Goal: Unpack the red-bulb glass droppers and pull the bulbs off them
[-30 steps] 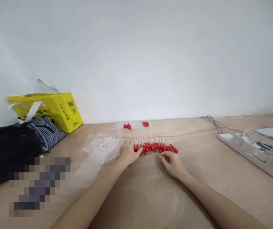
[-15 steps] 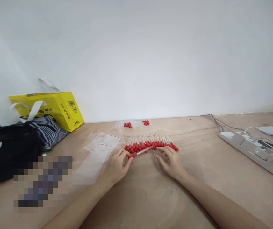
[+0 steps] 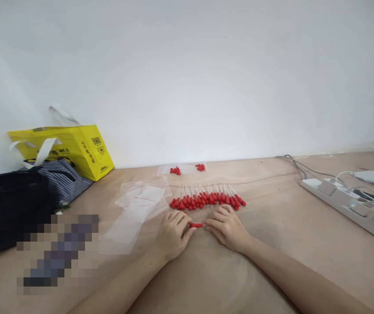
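Observation:
My left hand (image 3: 175, 235) pinches the red rubber bulb of a dropper (image 3: 196, 225) between thumb and fingertips. From the other side, my right hand (image 3: 228, 229) closes on the clear tube of that same dropper, close to the bulb. A thin clear stem (image 3: 212, 210) also pokes up past my right fingers; its lower part is hidden. Just beyond both hands lies a fanned row of droppers (image 3: 206, 199), red bulbs toward me and clear tubes toward the wall.
Overlapping clear zip bags (image 3: 131, 224) lie left of my hands. Farther back, small red bulbs (image 3: 175, 171) rest on another clear bag (image 3: 187, 169). A yellow bag (image 3: 95, 152), a striped bag (image 3: 65, 179) and a black bag (image 3: 13, 213) stand left. At right is a white power strip (image 3: 344, 209) with cables.
Both hands have drawn nearer to me with the dropper and closer together. My right hand, earlier beside the dropper's far end, now grips its tube near the bulb.

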`<state>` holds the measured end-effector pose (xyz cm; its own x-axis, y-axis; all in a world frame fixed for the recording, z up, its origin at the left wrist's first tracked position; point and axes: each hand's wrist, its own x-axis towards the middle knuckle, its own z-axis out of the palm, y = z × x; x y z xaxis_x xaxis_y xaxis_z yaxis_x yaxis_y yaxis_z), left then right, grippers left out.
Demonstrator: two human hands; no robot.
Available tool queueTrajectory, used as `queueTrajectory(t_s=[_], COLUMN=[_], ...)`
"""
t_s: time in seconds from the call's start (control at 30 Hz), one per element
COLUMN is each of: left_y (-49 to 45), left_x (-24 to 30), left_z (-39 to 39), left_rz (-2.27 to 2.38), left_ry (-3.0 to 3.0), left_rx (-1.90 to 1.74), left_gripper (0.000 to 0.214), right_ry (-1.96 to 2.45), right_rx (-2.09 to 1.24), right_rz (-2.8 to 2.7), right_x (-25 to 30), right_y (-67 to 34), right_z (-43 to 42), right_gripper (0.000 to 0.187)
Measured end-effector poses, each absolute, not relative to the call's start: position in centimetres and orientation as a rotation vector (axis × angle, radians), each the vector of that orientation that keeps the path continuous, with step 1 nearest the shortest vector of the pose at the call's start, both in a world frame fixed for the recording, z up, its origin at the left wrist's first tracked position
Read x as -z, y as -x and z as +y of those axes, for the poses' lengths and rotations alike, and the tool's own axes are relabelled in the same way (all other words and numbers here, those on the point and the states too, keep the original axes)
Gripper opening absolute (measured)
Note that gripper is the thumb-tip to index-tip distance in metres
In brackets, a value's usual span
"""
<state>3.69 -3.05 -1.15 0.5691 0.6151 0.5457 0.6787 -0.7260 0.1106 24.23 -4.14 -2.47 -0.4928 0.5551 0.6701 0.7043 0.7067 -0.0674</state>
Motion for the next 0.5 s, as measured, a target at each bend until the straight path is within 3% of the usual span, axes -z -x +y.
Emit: queueTrajectory(t_s=[0.5], left_y=[-4.8], left_x=[1.8], left_z=[-2.5], left_rz=[-0.785], left_ry=[2.672], left_rx=[0.977], left_gripper=[0.019], right_ry=[0.861], right_rx=[0.476], right_rz=[-2.250], right_x=[3.1], right_y=[-23.5], right_z=[-3.7], right_gripper=[0.017])
